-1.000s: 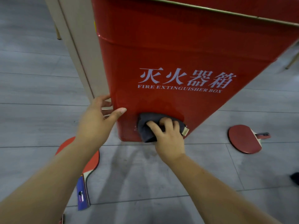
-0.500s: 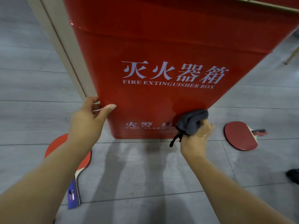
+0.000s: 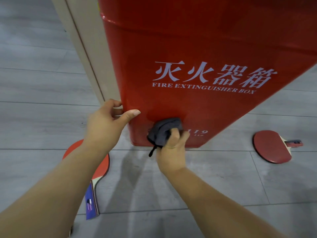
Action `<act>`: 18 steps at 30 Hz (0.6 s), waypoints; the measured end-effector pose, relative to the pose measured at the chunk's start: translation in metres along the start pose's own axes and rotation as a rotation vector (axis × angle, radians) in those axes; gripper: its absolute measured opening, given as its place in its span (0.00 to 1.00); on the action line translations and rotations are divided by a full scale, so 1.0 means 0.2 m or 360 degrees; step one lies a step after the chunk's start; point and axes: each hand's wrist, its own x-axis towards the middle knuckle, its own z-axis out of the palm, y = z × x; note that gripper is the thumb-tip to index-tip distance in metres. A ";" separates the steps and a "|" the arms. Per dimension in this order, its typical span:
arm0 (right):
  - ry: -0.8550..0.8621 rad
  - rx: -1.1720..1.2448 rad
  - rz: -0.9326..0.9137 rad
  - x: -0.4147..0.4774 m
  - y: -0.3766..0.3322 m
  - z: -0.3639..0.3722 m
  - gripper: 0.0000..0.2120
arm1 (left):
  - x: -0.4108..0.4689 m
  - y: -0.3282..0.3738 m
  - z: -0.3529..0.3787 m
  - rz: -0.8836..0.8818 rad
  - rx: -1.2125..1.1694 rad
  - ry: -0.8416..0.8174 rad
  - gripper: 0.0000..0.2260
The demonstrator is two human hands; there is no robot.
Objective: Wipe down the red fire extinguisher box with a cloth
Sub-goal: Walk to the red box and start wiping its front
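- Forearms are seen reaching forward and down from the bottom of the view, both bare, toward the foot of the box (image 3: pixel 197 48).
- Left paddle (image 3: pixel 96 170) is lain on the grey floor (image 3: pixel 34 126) under the left forearm, its red blade partly hidden by the arm; it plays no part in the wiping.
- Right hand (image 3: pixel 172 150) is clenched around a bunched grey cloth (image 3: pixel 163 130), which is pressed against the lowest strip of the red front, just above the floor; a dark loop is left dangling below the fist. The cloth is held balled, probably so that firm pressure can be put on a small patch.
- Left hand (image 3: pixel 106 124) is hooked round the box's left front edge, fingers behind the corner and thumb laid on the red face; the box is likely being steadied against the push of the wipe.
- Right paddle (image 3: pixel 272 146) is lain flat on the floor, well apart from the box.
- Box is stood on the floor against a beige panel (image 3: pixel 82 45), white lettering readable above the cloth.
- Upper front is judged yet to be reached from this low position.
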 end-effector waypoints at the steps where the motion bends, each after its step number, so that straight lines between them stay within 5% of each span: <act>1: -0.0046 -0.0008 -0.0052 -0.01 -0.04 0.04 0.33 | 0.00 0.00 0.00 0.0003 -0.0010 -0.0008 0.17; 5: -0.0247 -0.0192 -0.0279 -0.04 -0.17 0.15 0.35 | 0.02 -0.01 -0.01 0.0023 -0.0030 -0.0027 0.16; 11: -0.0284 -0.0487 -0.0646 -0.05 -0.13 0.20 0.21 | 0.00 -0.05 0.01 0.0043 -0.0093 -0.0020 0.19; 14: -0.0328 -0.0492 -0.0668 -0.06 -0.07 0.17 0.30 | -0.03 -0.08 0.05 0.0005 -0.0050 -0.0024 0.21; 18: -0.0295 -0.0486 -0.0503 -0.04 0.04 0.07 0.21 | -0.05 -0.10 0.10 -0.0007 0.0028 0.0046 0.23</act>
